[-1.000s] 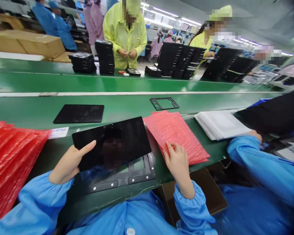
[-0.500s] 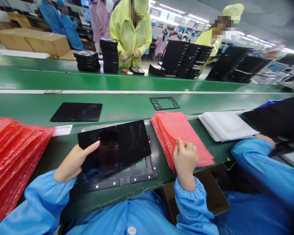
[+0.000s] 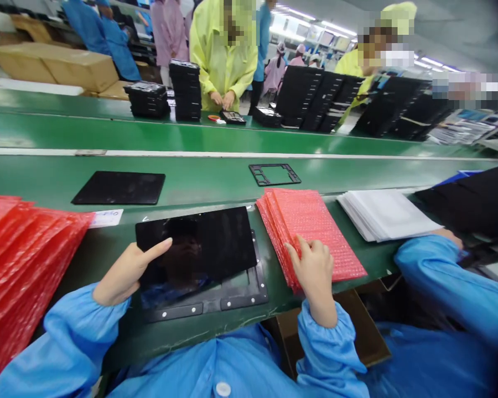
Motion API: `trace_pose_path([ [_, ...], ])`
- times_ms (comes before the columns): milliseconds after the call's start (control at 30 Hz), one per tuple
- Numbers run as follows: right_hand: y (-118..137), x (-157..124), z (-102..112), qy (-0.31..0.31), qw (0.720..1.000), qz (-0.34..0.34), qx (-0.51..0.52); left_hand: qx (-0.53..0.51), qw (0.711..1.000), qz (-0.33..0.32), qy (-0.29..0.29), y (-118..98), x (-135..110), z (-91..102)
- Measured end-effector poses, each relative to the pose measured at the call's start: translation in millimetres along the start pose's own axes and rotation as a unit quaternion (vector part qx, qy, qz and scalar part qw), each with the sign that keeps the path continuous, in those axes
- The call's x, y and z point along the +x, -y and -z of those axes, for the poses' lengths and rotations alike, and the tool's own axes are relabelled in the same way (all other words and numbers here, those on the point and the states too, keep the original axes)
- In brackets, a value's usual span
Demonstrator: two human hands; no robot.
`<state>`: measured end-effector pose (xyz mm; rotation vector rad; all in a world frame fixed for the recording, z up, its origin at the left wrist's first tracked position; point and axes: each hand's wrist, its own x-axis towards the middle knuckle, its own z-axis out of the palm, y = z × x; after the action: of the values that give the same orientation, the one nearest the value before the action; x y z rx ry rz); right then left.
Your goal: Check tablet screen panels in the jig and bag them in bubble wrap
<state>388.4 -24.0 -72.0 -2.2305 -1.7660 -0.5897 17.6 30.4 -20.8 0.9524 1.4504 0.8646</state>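
My left hand (image 3: 128,272) grips the left end of a black glossy tablet (image 3: 216,243), its thumb on the screen and its other fingers hidden underneath. The tablet is tilted above a dark frame-like fixture (image 3: 243,292) with white round dots, covering much of it. My right hand (image 3: 315,271) is over the near left part of a stack of red bubble-wrap bags (image 3: 327,232). Its thumb and index finger are apart at the top bag, and I see nothing held between them.
Another dark tablet-like panel (image 3: 120,188) and a thin black frame (image 3: 275,174) lie on the green belt. More red bubble bags (image 3: 29,276) are at left, beside a white label (image 3: 107,218). Right of me are white sheets (image 3: 388,215) and a co-worker's blue sleeve (image 3: 448,276).
My right hand has gone from a closed pinch at the top red bag to parted fingers, and the bag's raised edge lies flatter. The tablet in my left hand has barely shifted.
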Motion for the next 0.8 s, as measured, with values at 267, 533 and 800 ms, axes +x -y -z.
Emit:
trace_pose_path([
  [267,58.8,-9.4,-3.9,0.121,0.815,-0.018,0.566,-0.013,0.998,-0.016,0.054,6.1,4.5,-0.8],
  [533,90.5,5.8,-9.4,0.363,0.381,-0.187,0.830,-0.027,0.995,-0.015,0.099,-2.9,6.1,-2.5],
  [800,93.1,3.8,-15.6,0.319,0.360,-0.226,0.847,-0.059,0.989,0.009,0.138,-11.1,18.1,-3.2],
])
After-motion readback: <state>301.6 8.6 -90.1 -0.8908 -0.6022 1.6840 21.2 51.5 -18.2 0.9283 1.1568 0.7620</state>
